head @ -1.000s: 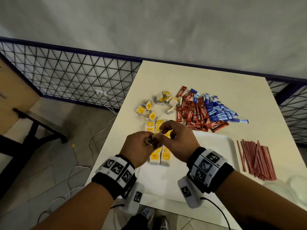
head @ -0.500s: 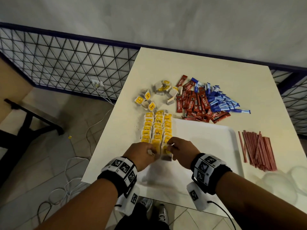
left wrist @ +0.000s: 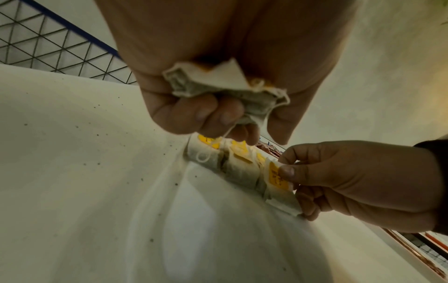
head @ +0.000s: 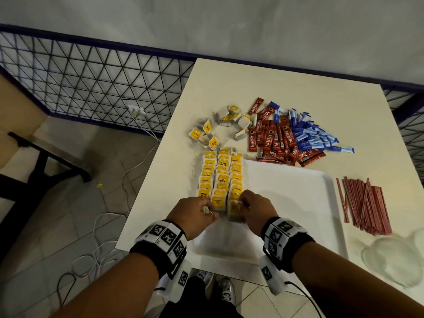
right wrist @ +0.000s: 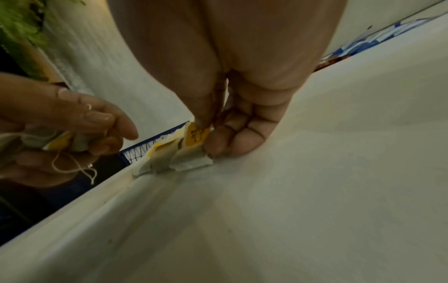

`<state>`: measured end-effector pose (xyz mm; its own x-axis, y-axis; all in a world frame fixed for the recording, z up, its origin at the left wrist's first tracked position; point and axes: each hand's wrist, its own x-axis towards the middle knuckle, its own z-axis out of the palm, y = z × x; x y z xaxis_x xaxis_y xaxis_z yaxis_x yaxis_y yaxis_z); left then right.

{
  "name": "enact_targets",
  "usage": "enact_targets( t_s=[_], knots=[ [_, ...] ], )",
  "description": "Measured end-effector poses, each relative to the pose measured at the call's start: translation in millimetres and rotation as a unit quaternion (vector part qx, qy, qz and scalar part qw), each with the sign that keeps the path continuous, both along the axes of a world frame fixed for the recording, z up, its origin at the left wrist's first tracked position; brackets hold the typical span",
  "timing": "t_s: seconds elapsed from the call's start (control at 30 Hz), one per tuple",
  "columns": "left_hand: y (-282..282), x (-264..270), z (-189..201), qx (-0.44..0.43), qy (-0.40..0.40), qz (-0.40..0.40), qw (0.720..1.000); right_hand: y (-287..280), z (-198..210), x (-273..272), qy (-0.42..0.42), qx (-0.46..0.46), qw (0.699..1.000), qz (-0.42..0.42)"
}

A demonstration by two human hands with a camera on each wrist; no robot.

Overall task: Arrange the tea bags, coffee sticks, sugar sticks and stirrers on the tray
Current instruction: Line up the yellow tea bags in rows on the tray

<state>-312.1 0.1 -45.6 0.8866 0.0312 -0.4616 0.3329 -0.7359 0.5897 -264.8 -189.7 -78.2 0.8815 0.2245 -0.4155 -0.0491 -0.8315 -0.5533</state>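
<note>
1. Comparing with a second ago, both hands have dropped from the far end of the tea-bag rows to their near end, so the three rows now show in full; the view has tilted down a little.
2. Three neat rows of yellow-tagged tea bags (head: pixel 221 177) run along the left side of the white tray (head: pixel 298 203), each bag overlapping the next. Loose tea bags (head: pixel 220 125) lie scattered on the table (head: pixel 229 83) beyond the rows. Red coffee sticks (head: pixel 273 138) and blue sugar sticks (head: pixel 314 136) sit heaped just past the tray's far edge, and red stirrers (head: pixel 364 203) lie bundled to the tray's right.
3. Right hand (head: pixel 257 210) — knuckles up, fingers curled — pinches the yellow tag of the nearest tea bag (right wrist: pixel 191 151) in the right-hand row between thumb and forefinger, with the bag's lower edge on the tray floor.
4. Left hand (head: pixel 195 214) hovers just beside it, fingers closed round a crumpled spare tea bag (left wrist: pixel 230 92), its string dangling loose.
</note>
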Motion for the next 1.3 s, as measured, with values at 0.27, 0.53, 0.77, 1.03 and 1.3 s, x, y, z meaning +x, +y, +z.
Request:
enact_targets(
  t_s=[0.27,0.53,0.77,1.03,1.3],
  knots=[
    [-11,3,-2,0.134,-0.036,-0.107,0.985,-14,4,-11,-0.095,0.027,0.989,0.114],
    [-21,12,-10,0.233,-0.041,-0.217,0.947,-4,9,-19,-0.193,-0.02,0.956,0.219],
    [-20,13,-15,0.227,-0.066,-0.238,0.942,-3,7,-18,-0.127,-0.024,0.978,0.163],
    [-13,13,-17,-0.01,-0.115,-0.024,0.993,2,16,-15,-0.143,-0.014,0.978,0.154],
    [-8,16,0,-0.622,0.089,0.421,0.654,16,63,-10,-0.212,0.162,0.951,0.157]
  ],
)
